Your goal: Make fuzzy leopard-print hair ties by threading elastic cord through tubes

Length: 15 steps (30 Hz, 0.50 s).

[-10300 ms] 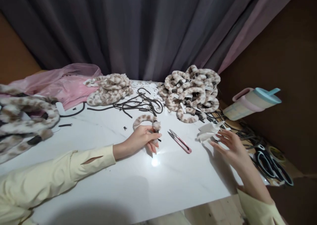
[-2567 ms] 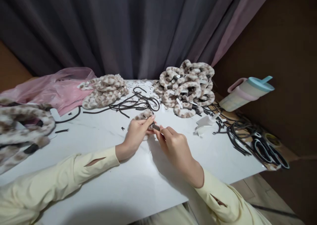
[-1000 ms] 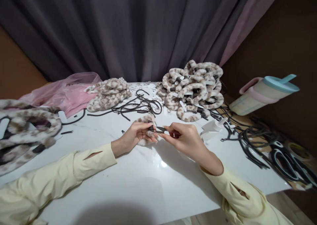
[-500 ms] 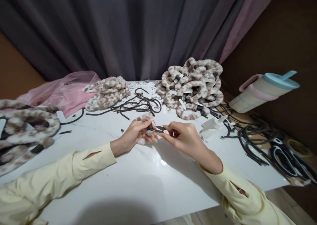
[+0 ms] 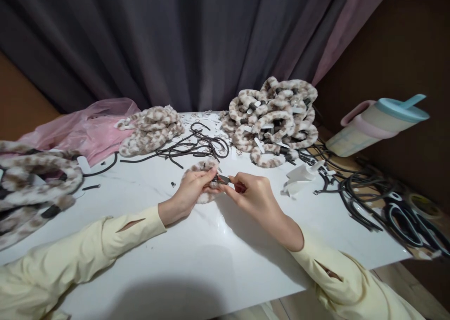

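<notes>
Slightly above the middle of the picture, my left hand (image 5: 186,193) is closed round a fluffy white-and-brown plush ring (image 5: 206,199). My thumb presses near a dark spot on its right side. My right hand (image 5: 255,191) pinches a small dark flat piece (image 5: 225,179) between thumb and fingertips, right against the ring. Whether that piece is a strip of material or a small tool is too small to tell. The fingers hide most of where it meets the ring. Behind the ring lie several black cords (image 5: 197,146).
At the back right is a pile of plush rings (image 5: 277,123) with white tags; more plush (image 5: 153,130) lies left of the cords and at far left. A white glue bottle (image 5: 302,177), black cord coils (image 5: 358,193), scissors (image 5: 402,224) and a tumbler (image 5: 369,127) stand or lie rightward.
My right hand has moved slightly left, bringing the dark piece closer to the ring. My left hand has turned a little, so more of the ring shows.
</notes>
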### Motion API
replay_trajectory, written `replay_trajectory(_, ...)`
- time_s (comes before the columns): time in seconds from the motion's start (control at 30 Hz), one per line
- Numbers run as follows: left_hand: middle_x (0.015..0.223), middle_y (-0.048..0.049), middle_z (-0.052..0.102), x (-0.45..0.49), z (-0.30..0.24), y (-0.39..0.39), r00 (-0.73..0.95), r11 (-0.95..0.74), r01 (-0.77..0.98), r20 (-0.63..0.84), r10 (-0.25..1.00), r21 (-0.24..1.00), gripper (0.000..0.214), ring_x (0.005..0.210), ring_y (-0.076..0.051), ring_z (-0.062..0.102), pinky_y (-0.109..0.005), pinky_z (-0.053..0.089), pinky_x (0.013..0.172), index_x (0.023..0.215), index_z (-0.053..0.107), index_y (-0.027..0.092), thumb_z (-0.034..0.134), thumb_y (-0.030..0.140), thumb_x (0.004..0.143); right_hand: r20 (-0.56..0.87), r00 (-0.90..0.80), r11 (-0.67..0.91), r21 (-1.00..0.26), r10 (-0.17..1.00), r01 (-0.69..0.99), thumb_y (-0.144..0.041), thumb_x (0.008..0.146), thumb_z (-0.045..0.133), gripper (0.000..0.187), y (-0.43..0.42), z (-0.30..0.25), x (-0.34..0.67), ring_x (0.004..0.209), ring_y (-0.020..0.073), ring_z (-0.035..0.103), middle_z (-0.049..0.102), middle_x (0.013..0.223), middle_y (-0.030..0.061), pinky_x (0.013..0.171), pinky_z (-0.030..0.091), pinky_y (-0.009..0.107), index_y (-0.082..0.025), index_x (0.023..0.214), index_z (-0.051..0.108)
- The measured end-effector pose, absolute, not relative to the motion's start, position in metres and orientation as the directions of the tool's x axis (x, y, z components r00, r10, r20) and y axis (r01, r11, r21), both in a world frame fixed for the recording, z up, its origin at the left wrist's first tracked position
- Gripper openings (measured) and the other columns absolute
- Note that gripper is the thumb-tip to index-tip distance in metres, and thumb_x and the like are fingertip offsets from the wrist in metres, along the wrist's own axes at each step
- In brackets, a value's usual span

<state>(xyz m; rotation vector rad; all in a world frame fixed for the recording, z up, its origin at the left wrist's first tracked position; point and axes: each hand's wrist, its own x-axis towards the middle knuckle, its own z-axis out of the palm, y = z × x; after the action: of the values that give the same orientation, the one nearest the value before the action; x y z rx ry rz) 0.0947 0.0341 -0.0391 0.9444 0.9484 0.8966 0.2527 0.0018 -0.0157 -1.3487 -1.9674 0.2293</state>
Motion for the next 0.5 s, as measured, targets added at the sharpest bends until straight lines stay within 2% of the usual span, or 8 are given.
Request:
replay_trajectory(0.2,0.072,-0.0094,0.070,0.096,-0.037,0.034,0.306,0.321,-0.209,-0.250,0.919,0.924,0.042,0.066,-0.014,0.067,-0.022,0.055,0.066,0.076,0.066,0.008,0.068,0.050,0.073,0.481,-0.158,0.412,-0.485,0.862,0.771,-0.023,0.078,0.061,0.030,0.001,-0.018,0.248,0.042,0.0081,0.038,0.047,0.047,-0.0033,0.045,0.026,0.021,-0.018,0.054,0.043)
replay_trajectory(0.37,0.081,-0.0083,0.069,0.093,-0.028,0.036,0.342,0.324,-0.269,-0.224,0.913,0.907,0.042,0.071,-0.016,0.068,-0.024,0.057,0.065,0.085,0.062,0.011,0.059,0.052,0.080,0.406,-0.100,0.346,-0.597,0.908,0.724,-0.026,0.074,0.065,0.030,0.004,-0.013,0.253,0.042,0.0073,0.039,0.048,0.045,-0.0041,0.044,0.026,0.020,-0.017,0.053,0.046)
replay_trajectory(0.5,0.068,-0.0075,0.067,0.091,-0.017,0.040,0.384,0.371,-0.154,-0.290,0.876,0.916,0.031,0.057,-0.014,0.066,-0.020,0.055,0.054,0.079,0.059,0.011,0.058,0.042,0.082,0.299,-0.062,0.270,-0.726,0.952,0.632,-0.034,0.073,0.067,0.027,0.000,-0.005,0.261,0.046,0.0086,0.043,0.054,0.050,-0.0017,0.046,0.032,0.021,-0.016,0.057,0.054)
